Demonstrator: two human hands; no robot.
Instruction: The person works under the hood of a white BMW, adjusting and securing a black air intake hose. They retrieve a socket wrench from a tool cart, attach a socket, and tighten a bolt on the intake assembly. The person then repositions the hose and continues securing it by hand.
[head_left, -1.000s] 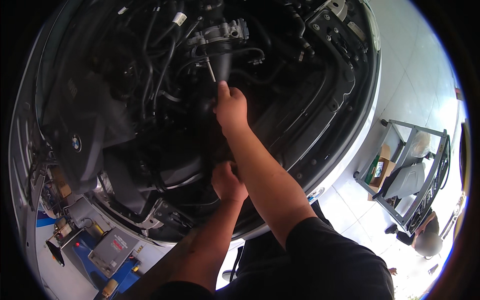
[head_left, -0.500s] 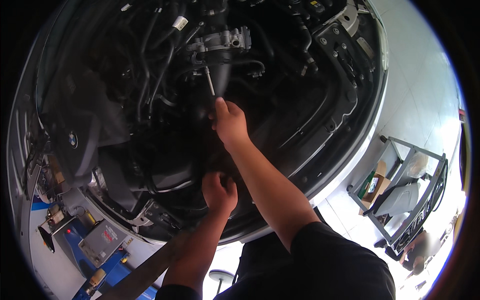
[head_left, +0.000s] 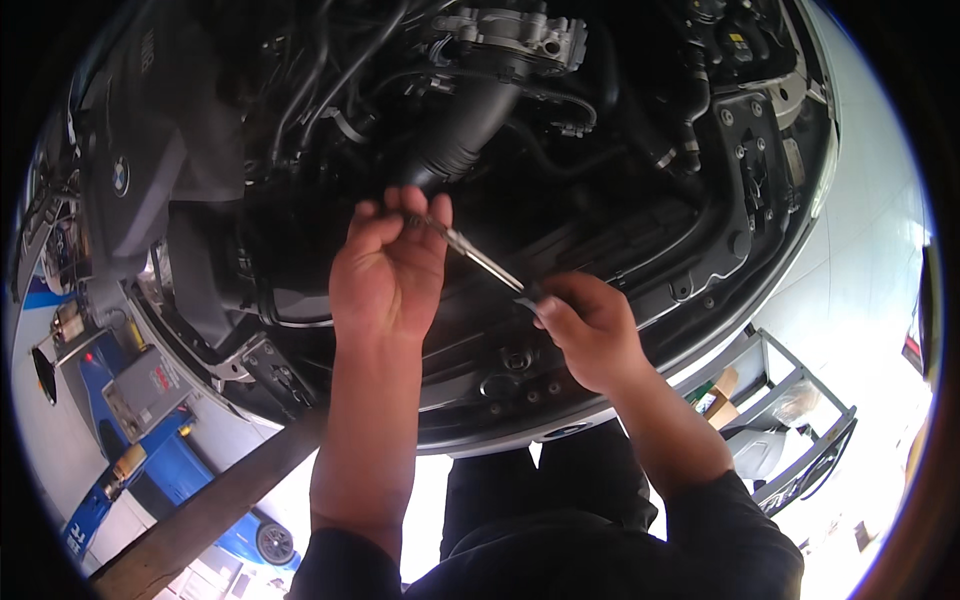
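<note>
My right hand (head_left: 590, 325) is closed round the dark handle of a screwdriver-like driver (head_left: 487, 264). Its bright metal shaft slants up and left, thickening near the tip. At that tip is my left hand (head_left: 388, 270), palm up and fingers curled. Thumb and fingertips close on a small dark piece at the tip, too small to name. Both hands are over the front of an open engine bay. Just beyond the left fingertips runs a ribbed black air hose (head_left: 462, 135), leading up to a silver metal throttle body (head_left: 515, 42).
A black engine cover (head_left: 150, 200) lies at the left. The car's front edge (head_left: 500, 437) curves below my hands. A brown beam (head_left: 220, 500) slants up from the lower left, near blue workshop equipment (head_left: 150, 430). A grey cart (head_left: 790, 410) with parts stands at the right.
My right hand has drawn the driver back from beside the air hose toward me and right, tilting it. My left hand has risen to meet its tip. The view has shifted.
</note>
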